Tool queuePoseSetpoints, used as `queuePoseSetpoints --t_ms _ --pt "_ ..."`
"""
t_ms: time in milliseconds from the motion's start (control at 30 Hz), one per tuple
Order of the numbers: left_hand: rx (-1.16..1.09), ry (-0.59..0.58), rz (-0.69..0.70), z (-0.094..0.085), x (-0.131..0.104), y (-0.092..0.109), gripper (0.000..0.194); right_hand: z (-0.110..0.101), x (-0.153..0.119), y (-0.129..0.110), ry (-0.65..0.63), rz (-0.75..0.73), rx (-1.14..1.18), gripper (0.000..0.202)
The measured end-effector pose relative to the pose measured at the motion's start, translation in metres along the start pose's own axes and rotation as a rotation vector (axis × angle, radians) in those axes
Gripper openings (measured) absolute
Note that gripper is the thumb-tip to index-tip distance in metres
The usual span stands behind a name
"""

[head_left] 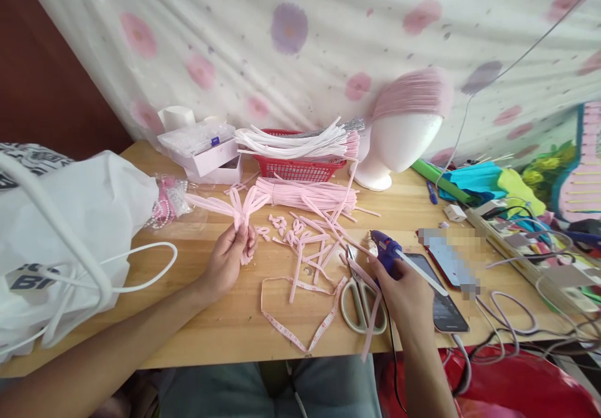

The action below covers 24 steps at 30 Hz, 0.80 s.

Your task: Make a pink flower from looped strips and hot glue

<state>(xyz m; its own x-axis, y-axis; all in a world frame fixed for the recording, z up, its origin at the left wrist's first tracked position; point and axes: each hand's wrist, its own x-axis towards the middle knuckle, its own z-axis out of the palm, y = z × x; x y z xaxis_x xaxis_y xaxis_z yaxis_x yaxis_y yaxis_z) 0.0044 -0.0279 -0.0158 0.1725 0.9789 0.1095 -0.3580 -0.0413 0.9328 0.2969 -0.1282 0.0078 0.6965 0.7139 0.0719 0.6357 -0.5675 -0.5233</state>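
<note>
My left hand (231, 252) is closed around the base of a pink pipe-cleaner bow (240, 208), whose loops fan out above the fingers. My right hand (404, 290) has its fingers round the handle of a blue glue gun (385, 246); a white glue stick (422, 274) juts from its back. Partly under that hand, scissors (360, 305) with pale handles lie on the table. One pink pipe cleaner (373, 318) crosses them. Between the hands are scattered cut pink pipe cleaners (310, 252) and small pink loops (293, 230). Nearer me is a looped pink measuring tape (284, 330).
Behind are a pink pipe-cleaner bundle (305, 194), a red basket (300, 169) of white pipe cleaners and a white foam head (399, 136). White bags (107, 199) stand left. On the right lie phones (448, 258), a power strip (526, 255) and tangled cables (511, 324).
</note>
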Motion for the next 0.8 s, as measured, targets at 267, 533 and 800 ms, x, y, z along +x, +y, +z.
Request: queuePoseSetpoints --t_ms 267,533,800 --pt "0.044 -0.024 -0.026 0.000 -0.001 -0.001 0.049 -0.019 -0.062 0.031 0.253 -0.082 0.018 0.033" --pt "0.021 -0.018 -0.033 0.003 -0.002 -0.001 0.051 -0.002 -0.048 0.024 0.048 -0.347 -0.192 0.037" --pt "0.058 -0.026 -0.061 0.002 -0.003 0.000 0.054 0.001 -0.053 0.015 0.188 -0.390 -0.268 0.026"
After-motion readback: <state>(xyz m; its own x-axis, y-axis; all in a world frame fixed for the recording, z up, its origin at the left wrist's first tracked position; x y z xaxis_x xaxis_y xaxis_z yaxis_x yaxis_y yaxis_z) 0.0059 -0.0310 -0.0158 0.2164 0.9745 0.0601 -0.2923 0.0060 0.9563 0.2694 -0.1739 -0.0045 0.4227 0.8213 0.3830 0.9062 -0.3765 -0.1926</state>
